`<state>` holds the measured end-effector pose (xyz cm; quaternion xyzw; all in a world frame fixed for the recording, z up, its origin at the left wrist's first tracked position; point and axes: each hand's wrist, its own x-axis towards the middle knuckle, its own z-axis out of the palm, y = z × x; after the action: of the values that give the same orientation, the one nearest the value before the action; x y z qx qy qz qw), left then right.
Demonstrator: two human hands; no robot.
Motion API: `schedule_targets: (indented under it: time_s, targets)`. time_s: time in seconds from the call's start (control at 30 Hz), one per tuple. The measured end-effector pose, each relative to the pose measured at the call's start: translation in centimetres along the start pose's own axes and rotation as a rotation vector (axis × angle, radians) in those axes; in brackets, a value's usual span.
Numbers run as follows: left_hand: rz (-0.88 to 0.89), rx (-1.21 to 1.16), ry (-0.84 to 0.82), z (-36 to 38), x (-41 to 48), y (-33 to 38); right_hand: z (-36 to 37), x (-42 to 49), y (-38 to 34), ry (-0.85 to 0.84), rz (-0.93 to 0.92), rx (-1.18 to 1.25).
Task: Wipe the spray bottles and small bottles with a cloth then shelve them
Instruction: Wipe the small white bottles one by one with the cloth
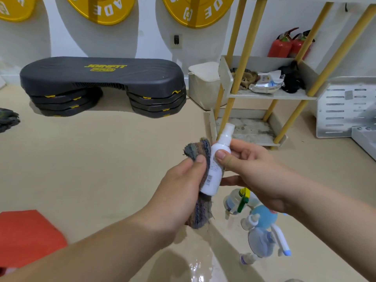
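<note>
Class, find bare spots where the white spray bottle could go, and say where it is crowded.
The bottom shelf between the yellow posts lies bare. So does the floor between the step platform and the red mat. Crowded: the middle shelf with rags and packets, and the floor under the right hand, where bottles cluster.

Left hand (179, 186) bare, right hand (262, 178) bare, left forearm (97, 249) and right forearm (329, 228) uncovered to the near edge, fingernails short and plain

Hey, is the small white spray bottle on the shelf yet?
No, the right hand holds the white spray bottle against the cloth in the left hand, short of the shelf.
</note>
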<state>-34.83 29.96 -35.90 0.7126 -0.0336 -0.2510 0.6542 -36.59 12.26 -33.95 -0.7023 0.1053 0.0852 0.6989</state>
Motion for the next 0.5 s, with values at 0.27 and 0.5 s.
schedule_targets:
  time_s: [0.27,0.5]
  targets:
    - [-0.010,0.005,0.006,0.7,0.1,-0.3,0.9,-0.2,-0.1,0.040,0.076,0.067]
    - [0.038,0.001,0.013,1.4,-0.7,0.0,1.1,0.2,-0.4,0.059,0.120,0.137]
